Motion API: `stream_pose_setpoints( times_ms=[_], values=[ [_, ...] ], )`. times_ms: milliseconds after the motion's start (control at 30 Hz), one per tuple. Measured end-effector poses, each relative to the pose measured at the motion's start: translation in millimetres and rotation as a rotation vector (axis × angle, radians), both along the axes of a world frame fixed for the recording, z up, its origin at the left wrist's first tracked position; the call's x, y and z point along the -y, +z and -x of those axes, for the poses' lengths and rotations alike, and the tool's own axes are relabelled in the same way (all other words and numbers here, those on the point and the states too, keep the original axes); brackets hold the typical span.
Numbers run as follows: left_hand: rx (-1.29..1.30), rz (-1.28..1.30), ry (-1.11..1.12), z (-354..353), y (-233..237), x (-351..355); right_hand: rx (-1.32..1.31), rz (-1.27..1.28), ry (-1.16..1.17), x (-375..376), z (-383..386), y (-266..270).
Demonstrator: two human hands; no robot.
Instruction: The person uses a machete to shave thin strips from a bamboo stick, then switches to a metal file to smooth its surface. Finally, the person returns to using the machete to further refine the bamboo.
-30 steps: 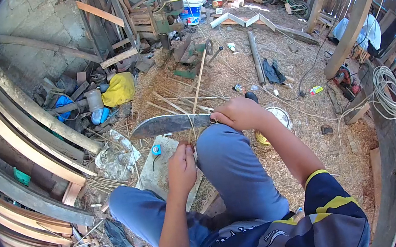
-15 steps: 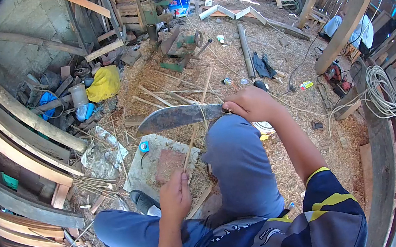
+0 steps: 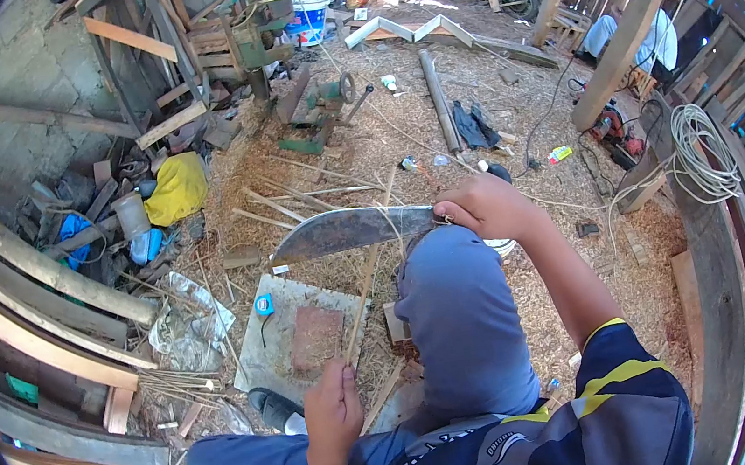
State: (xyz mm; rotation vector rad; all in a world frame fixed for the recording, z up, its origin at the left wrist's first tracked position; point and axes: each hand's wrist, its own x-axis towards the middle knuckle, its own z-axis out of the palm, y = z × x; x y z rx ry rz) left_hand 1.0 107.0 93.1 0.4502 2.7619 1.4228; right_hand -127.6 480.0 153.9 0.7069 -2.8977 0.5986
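Observation:
My right hand is closed round the handle of a machete, just beyond my raised knee. The broad dark blade points left. My left hand grips the lower end of a thin wooden stick, which slants up and away to the blade. Blade and stick cross near the blade's middle, and a thin pale shaving or strip shows at that crossing. Below the blade lies a flat grey slab with a reddish patch. A blue tape measure rests on the slab.
Several thin sticks lie on the shavings-covered floor beyond the blade. A green metal vise-like tool stands farther off. Curved planks line the left side. Coiled cable hangs at right, near a seated person.
The view has shifted a little, so the background sits further left and higher. Both hands keep their grips, and the blade still crosses the stick at nearly the same place.

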Motion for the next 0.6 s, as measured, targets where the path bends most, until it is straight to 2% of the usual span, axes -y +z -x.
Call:
stream_pose_setpoints(
  times_ms=[167,367,467,600],
  values=[
    [0.034,0.002,0.002,-3,-3,-6,0.053,-0.085,-0.063,-15,-5,5],
    [0.102,0.05,-0.015,-6,-7,4,0.028,0.096,-0.162,-47,-14,-20],
    [0.133,0.057,-0.056,-6,-11,3,0.039,0.067,-0.173,-54,-21,-14],
    [0.249,-0.073,-0.037,-3,-13,-8,0.067,0.079,-0.171,-52,-23,-14]
  ],
)
